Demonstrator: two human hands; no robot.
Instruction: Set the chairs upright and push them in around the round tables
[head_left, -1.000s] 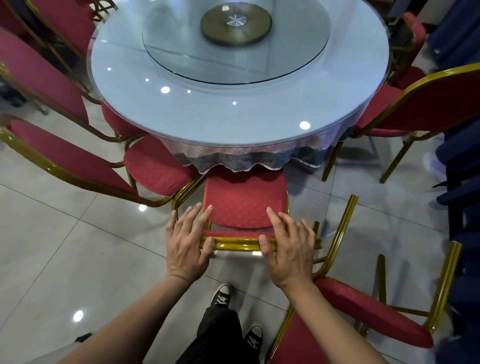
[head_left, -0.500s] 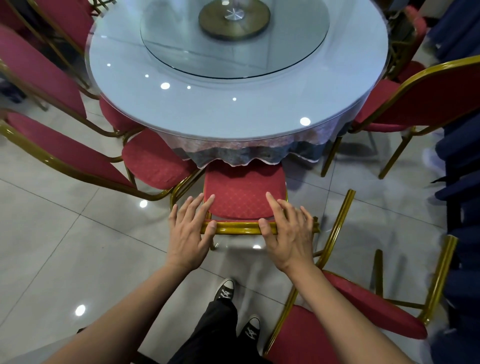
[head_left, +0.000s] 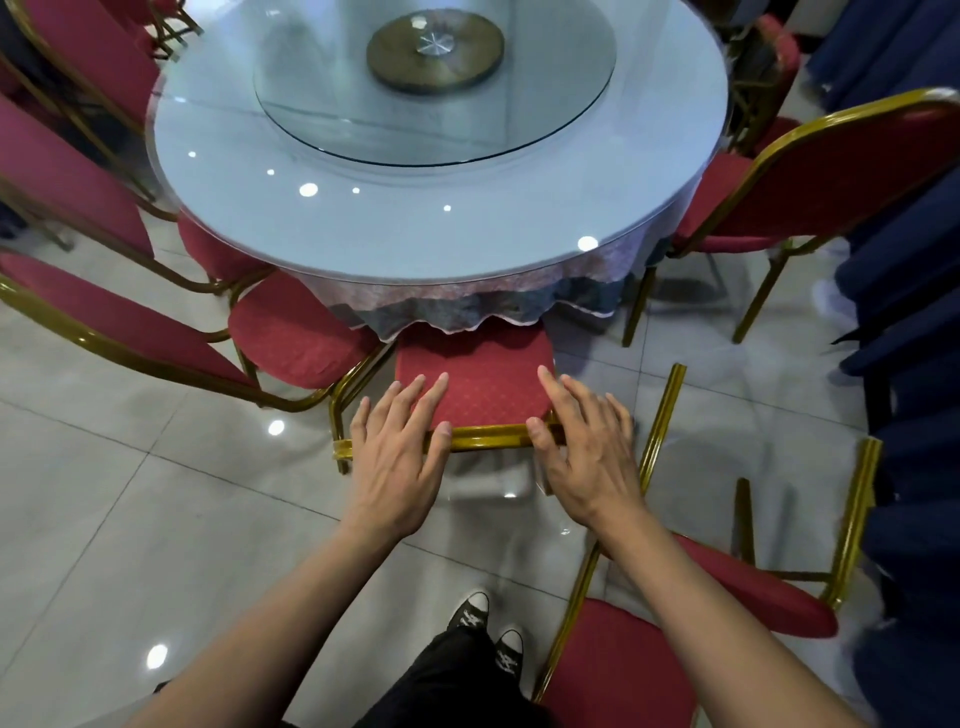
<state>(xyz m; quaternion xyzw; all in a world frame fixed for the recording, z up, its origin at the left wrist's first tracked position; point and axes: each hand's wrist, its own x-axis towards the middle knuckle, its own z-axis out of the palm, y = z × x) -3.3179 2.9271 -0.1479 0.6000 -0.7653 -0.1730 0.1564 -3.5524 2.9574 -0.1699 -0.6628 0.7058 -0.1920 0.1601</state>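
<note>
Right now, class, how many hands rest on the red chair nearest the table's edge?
2. The left hand lies flat on the left of the chair, across its gold rail; the right hand on the right. Neither is hidden.

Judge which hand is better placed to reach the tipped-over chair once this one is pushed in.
Right. The right hand is beside the tipped chair; the left hand is across the chair back.

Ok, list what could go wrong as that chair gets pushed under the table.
1. The fallen chair lies on the floor by the person's right side, legs up; a step that way could trip on it.
2. The pushed chair sits close beside the neighbouring chair; their gold frames could knock.
3. The tablecloth hem hangs over the seat and might snag.
</note>
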